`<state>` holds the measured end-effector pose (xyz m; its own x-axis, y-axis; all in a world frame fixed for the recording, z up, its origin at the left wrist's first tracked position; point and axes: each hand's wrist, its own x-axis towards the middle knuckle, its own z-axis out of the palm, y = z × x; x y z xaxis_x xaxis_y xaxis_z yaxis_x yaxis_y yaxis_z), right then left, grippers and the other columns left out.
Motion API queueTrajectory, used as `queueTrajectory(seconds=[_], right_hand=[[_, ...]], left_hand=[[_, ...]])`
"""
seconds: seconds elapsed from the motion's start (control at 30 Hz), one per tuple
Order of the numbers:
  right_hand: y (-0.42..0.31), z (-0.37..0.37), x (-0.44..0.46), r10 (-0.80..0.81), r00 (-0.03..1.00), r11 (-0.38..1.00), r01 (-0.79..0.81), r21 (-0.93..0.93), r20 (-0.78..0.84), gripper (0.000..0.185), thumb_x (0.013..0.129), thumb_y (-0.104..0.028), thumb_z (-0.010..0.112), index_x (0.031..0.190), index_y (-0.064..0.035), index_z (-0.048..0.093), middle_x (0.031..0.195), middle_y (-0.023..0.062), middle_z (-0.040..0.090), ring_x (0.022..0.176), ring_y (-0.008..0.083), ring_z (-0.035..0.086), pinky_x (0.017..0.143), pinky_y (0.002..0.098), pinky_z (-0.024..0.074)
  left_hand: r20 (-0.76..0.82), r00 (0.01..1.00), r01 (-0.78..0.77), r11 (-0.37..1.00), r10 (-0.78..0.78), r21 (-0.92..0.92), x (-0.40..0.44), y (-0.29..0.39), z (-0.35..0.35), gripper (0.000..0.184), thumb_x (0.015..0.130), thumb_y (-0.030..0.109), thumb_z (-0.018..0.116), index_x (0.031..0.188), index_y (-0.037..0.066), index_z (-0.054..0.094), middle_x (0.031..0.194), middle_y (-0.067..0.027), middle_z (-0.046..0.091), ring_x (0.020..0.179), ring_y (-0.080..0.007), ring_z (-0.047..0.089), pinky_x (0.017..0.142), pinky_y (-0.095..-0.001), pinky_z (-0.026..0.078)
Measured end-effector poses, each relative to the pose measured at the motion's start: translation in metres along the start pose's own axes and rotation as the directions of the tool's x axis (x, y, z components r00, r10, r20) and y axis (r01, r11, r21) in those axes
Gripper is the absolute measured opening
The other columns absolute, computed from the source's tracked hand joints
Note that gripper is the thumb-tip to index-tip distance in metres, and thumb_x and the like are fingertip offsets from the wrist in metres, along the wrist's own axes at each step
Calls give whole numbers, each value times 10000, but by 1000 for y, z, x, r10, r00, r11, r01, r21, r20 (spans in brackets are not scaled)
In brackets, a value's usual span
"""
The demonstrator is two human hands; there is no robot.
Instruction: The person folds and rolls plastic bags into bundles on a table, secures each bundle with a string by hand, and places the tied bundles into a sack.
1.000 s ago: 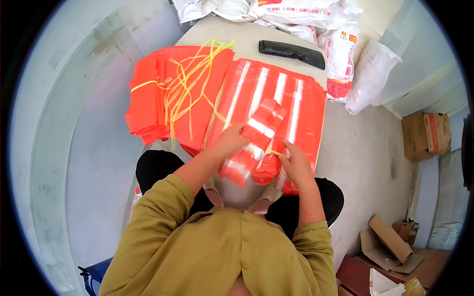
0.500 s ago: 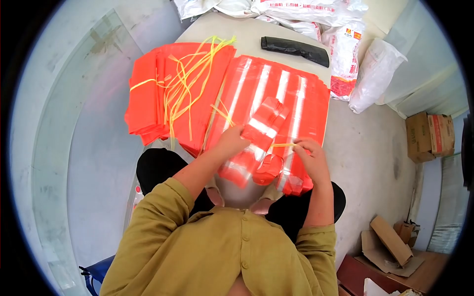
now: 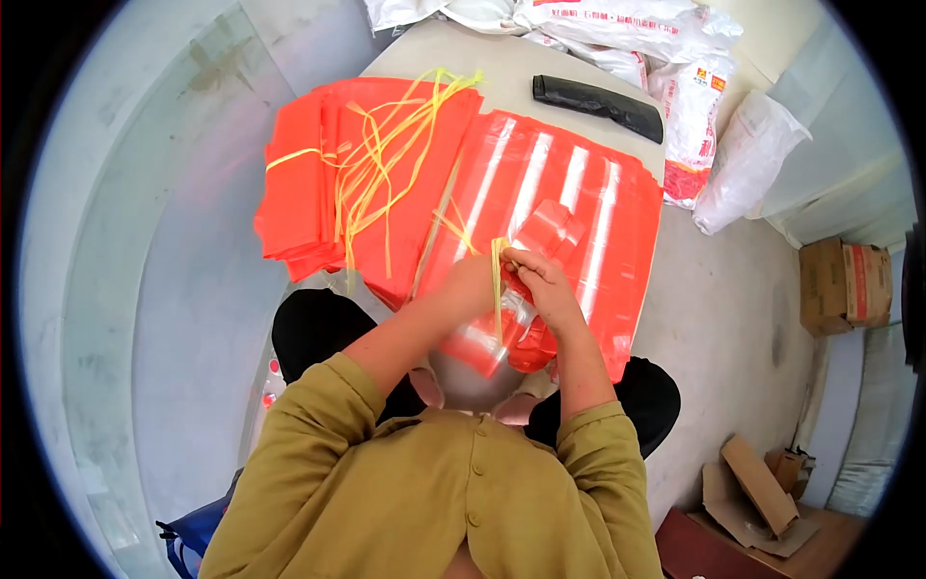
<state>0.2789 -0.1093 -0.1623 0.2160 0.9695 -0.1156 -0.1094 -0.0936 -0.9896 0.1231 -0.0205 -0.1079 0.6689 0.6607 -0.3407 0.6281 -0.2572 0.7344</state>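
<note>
A folded bundle of red plastic bags [image 3: 548, 228] with shiny pale bands lies aslant on a flat stack of the same bags [image 3: 617, 280]. My left hand [image 3: 471, 288] is closed round the bundle's left side at its middle; its fingertips are partly hidden. My right hand [image 3: 542, 282] meets it over the bundle, fingers pinched on a yellow tie strip [image 3: 498, 304]. Part of that strip stands up in a loop and hangs down between the hands. Left of the stack lie more red bags [image 3: 386, 241], with loose yellow strips [image 3: 371, 207] spread on top.
A strip-tied red bundle [image 3: 294, 198] sits at the left. A black roll [image 3: 598, 108] lies at the back of the pale table [image 3: 482, 63]. White printed sacks [image 3: 690, 121] stand behind. Cardboard boxes [image 3: 844, 285] are on the right, and flattened cardboard [image 3: 748, 502] lies lower right.
My right hand has moved left and in towards my left hand, bringing the yellow strip over the bundle. The strip now stands up between the hands. The whole view has shifted slightly.
</note>
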Motion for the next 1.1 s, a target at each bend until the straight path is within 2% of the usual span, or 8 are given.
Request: queueTrajectory(seconds=[0.1, 0.23, 0.4, 0.5, 0.6, 0.83, 1.0, 1.1], right_hand=[[2, -1, 2, 20, 1000, 998, -19, -63, 4, 387, 1019, -21, 502, 1376, 36, 640, 1305, 89, 679, 1228, 180, 611, 1102, 310, 448], [7, 3, 6, 35, 999, 998, -34, -57, 9, 381, 1026, -38, 512, 1382, 4, 644, 1351, 115, 657, 1271, 209, 602, 1123, 330, 441], [7, 3, 6, 0, 1000, 997, 1, -76, 22, 372, 1028, -66, 541, 1381, -10, 643, 1353, 117, 647, 1276, 218, 603, 1116, 338, 451], [10, 5, 8, -6, 1000, 991, 7, -137, 3, 369, 1016, -91, 584, 1372, -18, 649, 1320, 113, 653, 1251, 215, 613, 1093, 338, 470], [8, 10, 6, -28, 1000, 967, 24, -254, -12, 370, 1000, -95, 632, 1363, -26, 655, 1275, 101, 664, 1199, 195, 625, 1043, 329, 494], [-11, 28, -3, -51, 998, 860, 24, -510, -39, 260, 1000, -198, 651, 1207, -51, 704, 1039, 139, 697, 967, 266, 675, 866, 378, 524], [1, 25, 1, 42, 991, 889, -94, -449, -125, 244, 1035, -240, 597, 1105, -31, 702, 980, 176, 704, 922, 290, 679, 841, 389, 517], [6, 22, 1, -23, 994, 931, -17, -366, -105, 254, 1047, -242, 579, 1084, -17, 690, 988, 173, 707, 934, 286, 683, 842, 393, 514]], left_hand=[[112, 994, -46, 867, -11, 497, 16, -15, -7, 266, 931, 180, 673, 1153, 33, 670, 1095, -175, 680, 1016, -346, 676, 820, -477, 556], [-215, 910, -190, 819, 353, 541, 14, -30, -12, 180, 939, 179, 655, 1041, 36, 696, 1063, -138, 636, 994, -336, 632, 881, -441, 532], [-207, 607, -426, 534, 768, 731, 24, -60, -18, 176, 864, 191, 683, 966, 53, 725, 983, -106, 652, 961, -285, 611, 953, -374, 491], [-50, 753, -448, 566, 656, 692, 26, -70, -24, 183, 975, 203, 582, 969, 58, 694, 951, -120, 658, 983, -326, 629, 881, -428, 509], [93, 946, -306, 766, 310, 565, 3, -34, -36, 172, 975, 172, 599, 1045, 69, 718, 971, -134, 702, 998, -334, 664, 871, -434, 528], [-19, 929, -370, 928, 369, -52, -10, -14, -27, 262, 999, 135, 615, 1230, 52, 705, 1084, -108, 726, 991, -274, 695, 896, -379, 544], [-201, 972, -233, 532, 119, -814, -12, -5, -24, 307, 986, 62, 590, 1273, -17, 668, 992, -29, 668, 909, -160, 646, 855, -334, 532], [-113, 979, -204, 877, 171, -435, 1, -31, -12, 334, 957, 59, 618, 1283, 2, 662, 950, -52, 668, 866, -183, 650, 822, -351, 536]])
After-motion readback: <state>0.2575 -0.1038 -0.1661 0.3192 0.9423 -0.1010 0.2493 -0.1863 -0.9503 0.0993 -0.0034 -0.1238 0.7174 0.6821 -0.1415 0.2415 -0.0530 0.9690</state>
